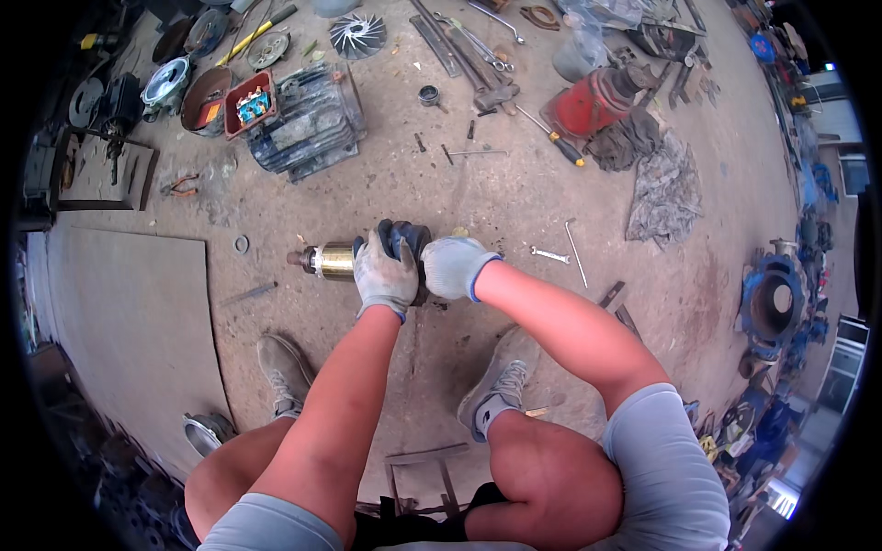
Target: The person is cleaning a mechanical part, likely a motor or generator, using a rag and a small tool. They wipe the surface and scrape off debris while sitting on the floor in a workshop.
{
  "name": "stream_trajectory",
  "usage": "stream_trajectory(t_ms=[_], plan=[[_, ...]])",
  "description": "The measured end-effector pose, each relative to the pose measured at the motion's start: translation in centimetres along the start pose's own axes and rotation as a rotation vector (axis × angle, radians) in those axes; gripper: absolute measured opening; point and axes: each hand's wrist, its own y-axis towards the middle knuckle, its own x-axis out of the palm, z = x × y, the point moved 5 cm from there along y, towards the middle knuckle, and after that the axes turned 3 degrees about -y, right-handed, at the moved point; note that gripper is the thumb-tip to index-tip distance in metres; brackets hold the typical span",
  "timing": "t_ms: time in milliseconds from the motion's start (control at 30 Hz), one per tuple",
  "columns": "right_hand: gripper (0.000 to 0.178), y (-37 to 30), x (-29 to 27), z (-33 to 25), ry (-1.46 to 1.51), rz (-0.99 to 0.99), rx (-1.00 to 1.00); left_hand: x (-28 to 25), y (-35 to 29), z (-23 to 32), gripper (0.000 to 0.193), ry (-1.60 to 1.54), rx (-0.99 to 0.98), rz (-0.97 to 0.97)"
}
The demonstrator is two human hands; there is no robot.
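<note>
A motor rotor with a brass-coloured body lies sideways on the concrete floor before me, its shaft end pointing left. A dark round end piece sits around its right end. My gloved left hand is wrapped over the rotor beside that end piece, fingers bent on top. My gloved right hand is closed at the right side of the end piece; its fingertips are hidden, so what it grips there does not show. Both gloves are grey and dirty.
A motor housing with an open terminal box stands at the far left. Beyond to the right are a red bottle jack, a hammer and a screwdriver. A spanner lies right of my hands; a flat sheet is at left.
</note>
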Motion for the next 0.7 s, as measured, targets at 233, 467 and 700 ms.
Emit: stream_trajectory(t_ms=[233,467,700], plan=[[0.02,-1.0,1.0,0.0,0.039,0.212,0.039,-0.1,0.1,-0.1,0.049,0.009,0.007,-0.019],[0.023,-0.2,0.4,-0.3,-0.051,-0.014,-0.038,0.0,0.0,0.0,0.053,0.078,-0.019,-0.04],[0.022,-0.4,1.1,0.3,-0.002,0.125,0.064,0.2,0.0,0.0,0.055,0.045,-0.04,-0.041]])
